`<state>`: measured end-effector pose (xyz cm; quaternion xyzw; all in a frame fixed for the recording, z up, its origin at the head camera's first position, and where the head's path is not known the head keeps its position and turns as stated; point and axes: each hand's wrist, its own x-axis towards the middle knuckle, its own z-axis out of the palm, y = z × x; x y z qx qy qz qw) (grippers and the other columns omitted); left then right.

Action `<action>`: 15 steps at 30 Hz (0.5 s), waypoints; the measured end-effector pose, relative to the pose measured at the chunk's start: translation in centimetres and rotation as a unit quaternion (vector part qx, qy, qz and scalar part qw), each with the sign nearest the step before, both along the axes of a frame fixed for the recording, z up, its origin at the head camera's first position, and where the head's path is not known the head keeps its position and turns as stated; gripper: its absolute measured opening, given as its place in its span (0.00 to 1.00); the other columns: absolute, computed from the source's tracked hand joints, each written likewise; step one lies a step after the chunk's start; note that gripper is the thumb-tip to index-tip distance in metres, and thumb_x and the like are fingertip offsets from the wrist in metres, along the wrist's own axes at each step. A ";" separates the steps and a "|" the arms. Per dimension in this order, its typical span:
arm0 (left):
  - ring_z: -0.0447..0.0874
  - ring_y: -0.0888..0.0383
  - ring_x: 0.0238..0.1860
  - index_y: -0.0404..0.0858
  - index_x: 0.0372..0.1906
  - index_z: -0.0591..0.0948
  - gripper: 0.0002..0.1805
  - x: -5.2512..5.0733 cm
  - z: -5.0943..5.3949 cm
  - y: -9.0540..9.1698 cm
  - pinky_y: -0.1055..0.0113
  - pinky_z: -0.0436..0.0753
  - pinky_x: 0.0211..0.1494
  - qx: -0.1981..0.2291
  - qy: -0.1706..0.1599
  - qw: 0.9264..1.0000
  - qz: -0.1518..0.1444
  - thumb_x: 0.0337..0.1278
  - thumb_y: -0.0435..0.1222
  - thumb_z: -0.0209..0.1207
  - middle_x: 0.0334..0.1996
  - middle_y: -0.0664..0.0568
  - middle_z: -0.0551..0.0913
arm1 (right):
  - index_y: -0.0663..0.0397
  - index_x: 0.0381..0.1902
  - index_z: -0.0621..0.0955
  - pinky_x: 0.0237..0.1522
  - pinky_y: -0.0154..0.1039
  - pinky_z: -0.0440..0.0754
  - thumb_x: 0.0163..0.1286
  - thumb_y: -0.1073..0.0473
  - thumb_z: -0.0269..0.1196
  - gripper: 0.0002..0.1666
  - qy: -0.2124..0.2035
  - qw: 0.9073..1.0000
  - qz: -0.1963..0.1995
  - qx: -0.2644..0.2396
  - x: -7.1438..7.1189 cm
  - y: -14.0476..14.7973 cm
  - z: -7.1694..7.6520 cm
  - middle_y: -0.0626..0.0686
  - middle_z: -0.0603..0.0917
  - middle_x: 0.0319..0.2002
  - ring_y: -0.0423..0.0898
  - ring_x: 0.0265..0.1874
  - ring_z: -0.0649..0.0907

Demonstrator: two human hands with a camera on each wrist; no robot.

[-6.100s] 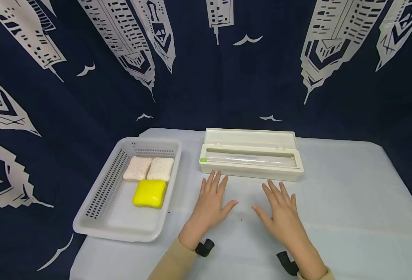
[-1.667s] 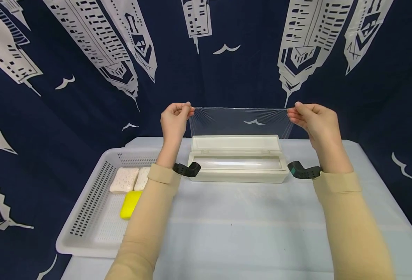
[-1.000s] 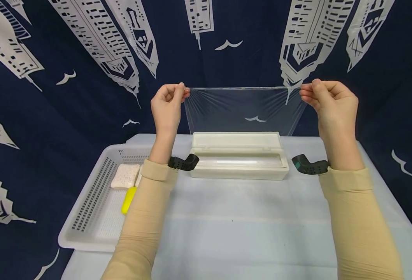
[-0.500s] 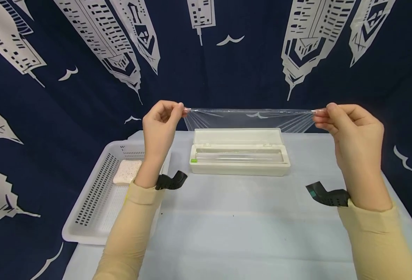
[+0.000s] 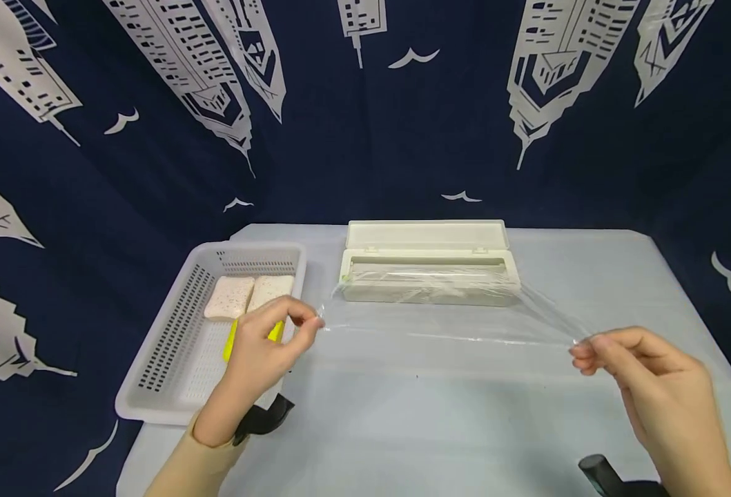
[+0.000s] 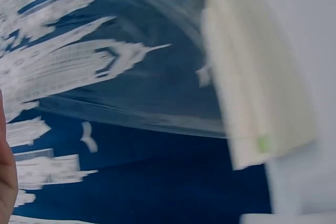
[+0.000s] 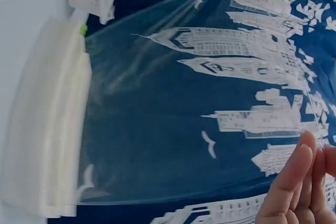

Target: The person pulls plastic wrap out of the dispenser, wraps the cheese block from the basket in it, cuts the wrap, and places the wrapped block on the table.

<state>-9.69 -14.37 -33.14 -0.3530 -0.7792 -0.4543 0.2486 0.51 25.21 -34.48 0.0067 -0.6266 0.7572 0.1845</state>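
Between the two hands a sheet of clear plastic film (image 5: 452, 321) is stretched above the table, rising over the front of a cream box (image 5: 427, 297) whose lid stands up. My left hand (image 5: 266, 348) pinches the film's left corner between thumb and fingertips, over the basket's right side. The right corner is pinched by my right hand (image 5: 663, 393), lower and nearer the front. In the right wrist view the film (image 7: 157, 93) runs from the box (image 7: 50, 124) to the right hand (image 7: 302, 182). Only an edge of the left hand (image 6: 6, 166) shows in the left wrist view.
A white perforated basket (image 5: 160, 407) stands at the left with two speckled pale blocks (image 5: 228, 298) and a yellow block (image 5: 230, 342), partly hidden by the left hand. Dark patterned cloth (image 5: 365, 138) hangs behind the white table (image 5: 440, 428).
Both hands have come down and toward the front from above the box, still pinching the film, and moved wider apart than at first. The film now slopes over the box's front.
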 end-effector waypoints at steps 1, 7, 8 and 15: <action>0.77 0.63 0.28 0.39 0.28 0.82 0.07 0.5 -0.8 -0.2 0.78 0.77 0.36 -0.013 -0.005 1.000 -0.014 0.49 0.24 0.65 0.24 0.54 0.83 | 0.75 0.35 0.81 0.37 0.31 0.83 0.68 0.78 0.55 0.06 -0.022 1.000 0.001 0.020 0.7 0.1 -0.7 0.56 0.88 0.30 0.47 0.29 0.85; 0.75 0.68 0.29 0.45 0.28 0.79 0.09 3.1 -5.8 -0.8 0.79 0.78 0.35 -0.109 -0.090 0.987 -0.074 0.54 0.29 0.66 0.25 0.61 0.81 | 0.67 0.34 0.81 0.32 0.32 0.80 0.73 0.63 0.59 0.11 -0.250 0.952 0.021 0.177 3.8 -0.1 -4.6 0.51 0.86 0.27 0.47 0.27 0.82; 0.75 0.68 0.28 0.46 0.28 0.78 0.10 3.5 -6.6 -0.8 0.79 0.78 0.34 -0.123 -0.109 0.983 -0.077 0.53 0.29 0.67 0.25 0.62 0.81 | 0.67 0.34 0.81 0.32 0.33 0.79 0.73 0.60 0.59 0.13 -0.288 0.937 0.034 0.196 4.0 -0.1 -5.2 0.51 0.85 0.27 0.48 0.27 0.81; 0.73 0.75 0.29 0.49 0.28 0.79 0.11 5.9 -10.9 -1.3 0.74 0.81 0.34 -0.179 -0.238 0.950 -0.094 0.54 0.30 0.67 0.25 0.67 0.81 | 0.61 0.30 0.78 0.25 0.34 0.76 0.73 0.50 0.60 0.19 -0.418 0.864 0.117 0.254 5.5 -0.4 -9.4 0.49 0.80 0.21 0.44 0.19 0.77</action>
